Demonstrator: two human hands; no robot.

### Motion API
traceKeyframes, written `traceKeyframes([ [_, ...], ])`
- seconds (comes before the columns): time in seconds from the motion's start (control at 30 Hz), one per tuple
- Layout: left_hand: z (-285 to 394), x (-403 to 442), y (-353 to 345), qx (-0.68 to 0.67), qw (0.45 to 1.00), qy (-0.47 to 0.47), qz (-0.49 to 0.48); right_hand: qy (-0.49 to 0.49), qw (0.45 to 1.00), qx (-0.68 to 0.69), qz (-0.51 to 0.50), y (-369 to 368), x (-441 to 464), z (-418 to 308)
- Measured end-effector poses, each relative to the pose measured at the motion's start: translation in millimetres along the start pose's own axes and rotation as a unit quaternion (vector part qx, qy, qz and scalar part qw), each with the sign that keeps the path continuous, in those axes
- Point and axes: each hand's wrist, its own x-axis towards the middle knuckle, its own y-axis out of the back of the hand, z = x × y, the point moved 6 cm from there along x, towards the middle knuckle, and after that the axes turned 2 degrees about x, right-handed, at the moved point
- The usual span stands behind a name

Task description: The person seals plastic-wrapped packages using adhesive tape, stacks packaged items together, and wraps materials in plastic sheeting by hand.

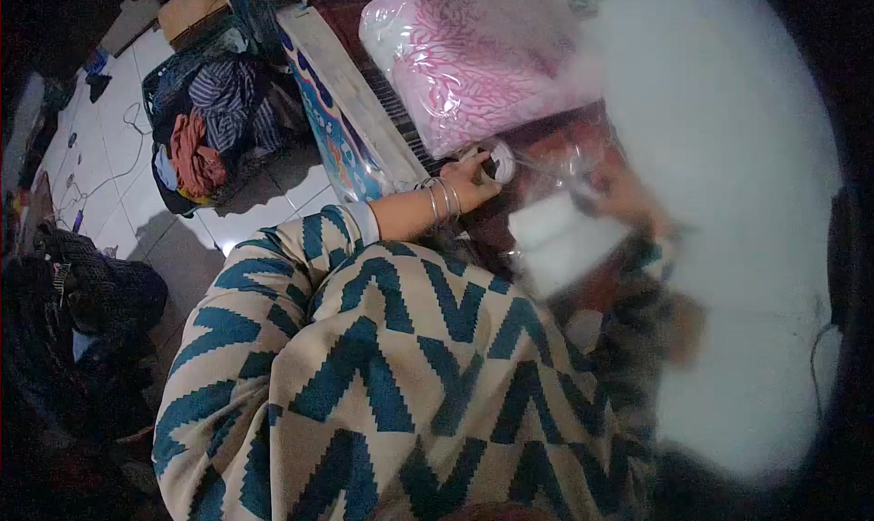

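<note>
My left hand (469,186), with bangles at the wrist, is wrapped round a tape roll (506,163) with a pale rim. My right hand (626,198) is to the right of it, smeared by motion, so its fingers do not show clearly. A shiny, see-through strip (543,170) seems to stretch between the roll and my right hand; where it ends is blurred. Just below lies a white folded bundle (564,239), partly in clear plastic. Above both hands rests a pink and white patterned item (482,61) in a glossy clear bag.
A large white surface (728,202), hazy in view, fills the right side. On the left, a dark basket (159,93) of clothes (223,102) stands on the tiled floor (118,148). A printed blue panel (323,111) runs beside my left arm. Dark cloth (100,284) lies lower left.
</note>
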Motion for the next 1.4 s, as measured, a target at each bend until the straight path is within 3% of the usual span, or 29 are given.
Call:
traceKeyframes([
  [0.1,-1,1,-2,0.045,0.999,0.003,-0.013,-0.031,0.997,0.067,-0.005,-7,-5,25],
  [0.2,-17,7,-13,-0.034,0.998,0.025,-0.035,-0.066,0.996,0.055,-0.015,-12,-14,41],
  [0.27,-35,21,-19,-0.257,0.966,0.015,0.015,-0.042,0.998,0.044,-0.011,-14,-17,43],
  [0.37,-11,-1,-2,-0.370,0.924,0.040,0.084,-0.037,0.999,0.032,0.018,-11,-28,26],
  [0.4,-19,2,1,-0.258,0.954,0.062,0.141,-0.037,0.999,0.033,0.018,-11,-29,19],
  [0.43,-19,6,-7,-0.258,0.954,0.063,0.141,-0.066,0.996,0.062,0.008,-13,-30,16],
  [0.5,-21,-1,-3,-0.139,0.927,0.133,0.321,-0.097,0.991,0.088,-0.004,-19,-31,22],
  [0.57,-17,-1,-3,-0.136,0.925,0.154,0.320,0.013,0.996,0.073,0.047,-22,-27,24],
  [0.7,-36,8,-13,-0.141,0.931,0.168,0.291,0.021,0.993,0.113,0.011,-26,-22,29],
  [0.8,-7,-18,2,-0.151,0.948,0.177,0.218,0.003,0.990,0.140,0.013,-22,-21,26],
  [0.9,-25,-19,-1,-0.117,0.963,0.153,0.190,0.040,0.988,0.141,0.043,-12,-7,23],
  [0.97,-37,-21,-5,-0.095,0.960,0.179,0.191,0.011,0.989,0.144,0.036,-7,4,27],
  [1.03,-60,-13,-21,-0.184,0.955,0.149,0.181,0.152,0.985,0.075,0.023,-10,36,34],
  [1.07,-59,-14,-22,-0.184,0.954,0.151,0.183,0.086,0.996,0.007,0.006,5,28,5],
  [1.13,-53,-19,-27,-0.268,0.933,0.167,0.171,0.120,0.992,-0.032,-0.017,5,56,-2],
  [1.23,-56,-16,-39,-0.275,0.933,0.157,0.171,0.097,0.988,-0.087,-0.087,16,58,-56],
  [1.3,-52,-16,-42,-0.271,0.934,0.150,0.180,0.040,0.958,-0.211,-0.192,13,59,-73],
  [1.4,-40,-24,-36,-0.231,0.945,0.143,0.182,0.011,0.927,-0.270,-0.260,5,88,-68],
])
